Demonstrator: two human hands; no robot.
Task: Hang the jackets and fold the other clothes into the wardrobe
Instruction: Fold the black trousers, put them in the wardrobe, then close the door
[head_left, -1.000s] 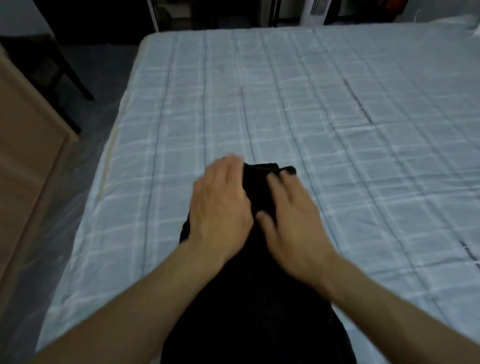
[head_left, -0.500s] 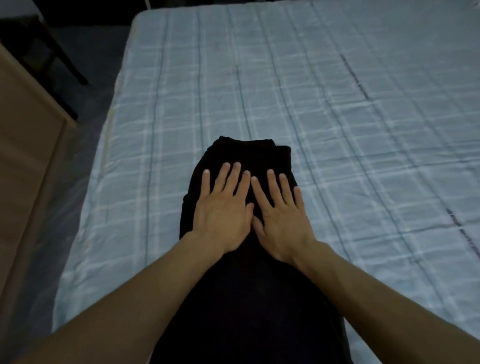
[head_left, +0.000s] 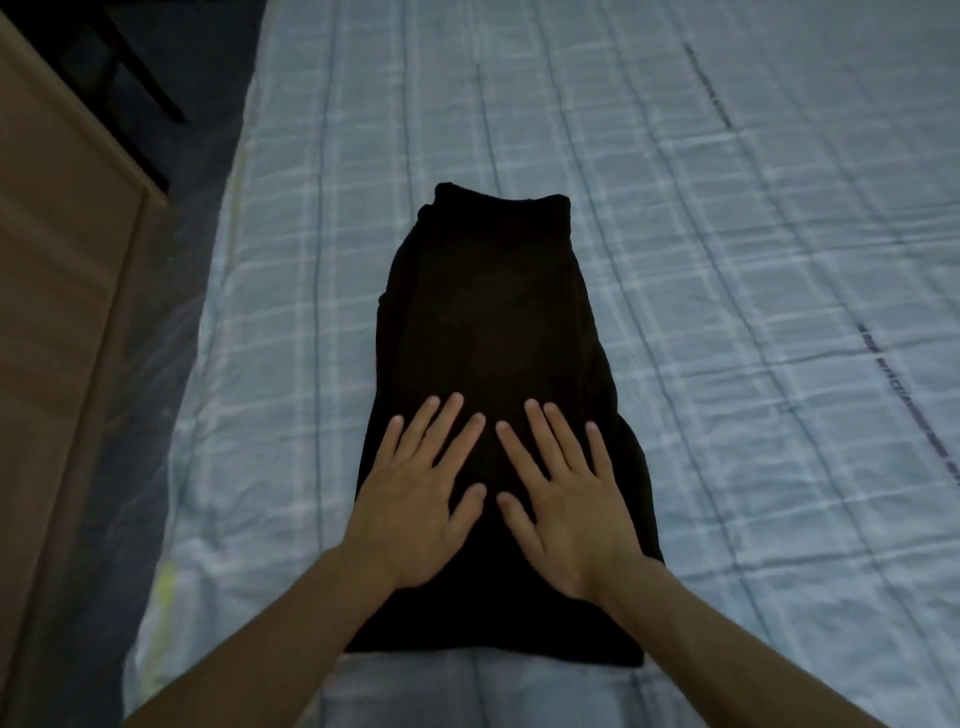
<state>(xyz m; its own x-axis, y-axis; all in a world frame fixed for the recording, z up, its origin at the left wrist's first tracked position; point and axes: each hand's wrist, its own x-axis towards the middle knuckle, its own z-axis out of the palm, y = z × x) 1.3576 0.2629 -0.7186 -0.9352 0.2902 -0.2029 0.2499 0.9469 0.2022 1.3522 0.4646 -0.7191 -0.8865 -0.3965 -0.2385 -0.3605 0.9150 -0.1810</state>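
Note:
A black garment, folded into a long narrow strip, lies flat on the bed, running away from me. My left hand rests palm down on its near left part, fingers spread. Beside it my right hand lies flat on the near right part, fingers spread too. Neither hand grips the cloth. The thumbs almost meet over the middle of the strip. The far end of the garment shows a thicker folded edge.
The bed has a pale blue checked sheet and stretches far to the right and ahead. A wooden cabinet side stands at the left across a narrow floor gap. Dark chair legs stand at the top left.
Both hands have slid back toward me along the garment, from its far end to its near part. Their fingers went from curled on the far fold to flat and spread.

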